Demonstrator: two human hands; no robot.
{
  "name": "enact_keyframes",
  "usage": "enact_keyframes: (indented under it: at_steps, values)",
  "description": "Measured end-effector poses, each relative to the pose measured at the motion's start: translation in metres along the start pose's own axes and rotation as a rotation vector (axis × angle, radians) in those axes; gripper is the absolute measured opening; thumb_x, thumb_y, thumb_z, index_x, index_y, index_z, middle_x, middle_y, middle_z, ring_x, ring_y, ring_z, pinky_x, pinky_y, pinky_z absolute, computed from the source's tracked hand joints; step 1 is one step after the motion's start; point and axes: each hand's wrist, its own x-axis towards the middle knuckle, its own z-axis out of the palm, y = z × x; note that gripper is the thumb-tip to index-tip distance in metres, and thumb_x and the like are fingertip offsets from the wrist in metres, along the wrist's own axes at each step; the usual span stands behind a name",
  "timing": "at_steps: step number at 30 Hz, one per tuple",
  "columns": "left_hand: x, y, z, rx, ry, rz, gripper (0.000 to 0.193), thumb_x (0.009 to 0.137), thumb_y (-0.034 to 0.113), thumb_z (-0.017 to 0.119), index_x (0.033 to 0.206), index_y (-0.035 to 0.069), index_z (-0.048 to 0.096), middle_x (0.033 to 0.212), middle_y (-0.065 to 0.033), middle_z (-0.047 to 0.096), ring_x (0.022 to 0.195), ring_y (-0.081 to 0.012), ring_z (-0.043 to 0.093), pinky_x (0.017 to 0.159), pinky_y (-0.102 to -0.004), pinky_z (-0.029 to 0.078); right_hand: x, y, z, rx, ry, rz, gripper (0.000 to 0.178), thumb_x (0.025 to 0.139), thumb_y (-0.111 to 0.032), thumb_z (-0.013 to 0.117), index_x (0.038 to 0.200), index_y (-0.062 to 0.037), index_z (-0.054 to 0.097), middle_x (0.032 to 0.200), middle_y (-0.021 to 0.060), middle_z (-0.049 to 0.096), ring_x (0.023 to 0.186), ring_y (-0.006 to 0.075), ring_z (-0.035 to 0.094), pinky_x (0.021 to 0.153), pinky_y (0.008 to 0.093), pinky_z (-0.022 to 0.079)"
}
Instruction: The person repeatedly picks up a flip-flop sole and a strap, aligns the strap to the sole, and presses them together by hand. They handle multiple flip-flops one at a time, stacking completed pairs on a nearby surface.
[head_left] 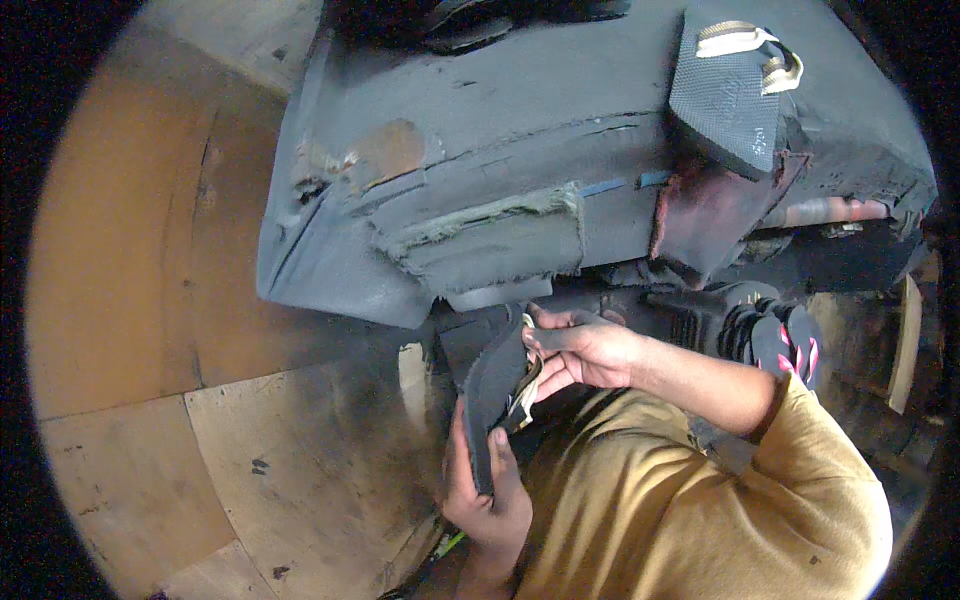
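Observation:
A dark foam sandal (489,385) stands on edge between my hands, just below the front edge of the bench. My left hand (487,500) grips its lower end, thumb on one face and fingers behind. On its right side hangs a cream-and-dark strap (524,400). My right hand (592,350) pinches at the upper end of that strap, its other fingers curled loosely below. Up on the bench lies a second sandal (728,105), a dark textured sole with similar cream straps looped at its far end.
The bench (500,110) is covered in worn dark padding, with a frayed cloth patch (500,240) and a reddish cloth (705,215) along its front. Sandals with pink straps (785,345) are stacked at the right. Brown panels (120,250) cover the left side.

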Motion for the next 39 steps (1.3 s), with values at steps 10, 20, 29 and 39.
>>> enact_keyframes:
  at_steps: [10,20,29,39]
  values:
    - [-0.064,-0.058,-0.039,-0.191,-0.229,-0.018,0.064,0.094,0.013,0.062,0.143,-0.014,0.03,0.14,-0.0309,0.047,0.127,-0.0339,0.052,0.107,-0.0397,0.039,-0.002,0.048,0.009,-0.094,0.029,-0.097,0.082,0.094,0.004,0.059,0.155,-0.0319,0.019,0.121,0.006,0.063,0.106,0.0165,0.065,0.091,0.0369,0.057]
    - [0.059,-0.044,0.033,0.225,-0.129,0.355,0.046,0.083,0.012,0.077,0.122,-0.007,0.061,0.114,-0.0239,0.068,0.099,-0.036,0.07,0.087,-0.04,0.055,0.075,0.065,-0.061,0.354,-0.206,-0.101,0.019,0.1,-0.026,0.057,0.11,-0.0092,0.055,0.105,0.0072,0.064,0.1,0.0244,0.068,0.092,0.0422,0.057]
    - [0.077,-0.046,0.08,-0.161,-0.202,-0.276,0.036,0.088,0.016,0.075,0.112,-0.009,0.067,0.101,-0.0101,0.072,0.089,-0.0122,0.063,0.085,-0.027,0.049,-0.007,0.038,-0.079,0.212,0.362,0.083,0.053,0.095,-0.043,0.063,0.124,-0.0007,0.052,0.121,0.0218,0.063,0.108,0.0306,0.066,0.095,0.0404,0.056]
    - [0.02,-0.06,0.029,-0.777,0.179,-0.342,0.034,0.093,0.003,0.064,0.123,-0.011,0.058,0.115,-0.0141,0.066,0.104,-0.0185,0.062,0.098,-0.0315,0.046,-0.012,-0.026,0.014,-0.39,0.455,0.097,0.038,0.094,-0.034,0.066,0.119,-0.0067,0.058,0.095,0.0121,0.072,0.076,0.0219,0.074,0.065,0.0317,0.064]
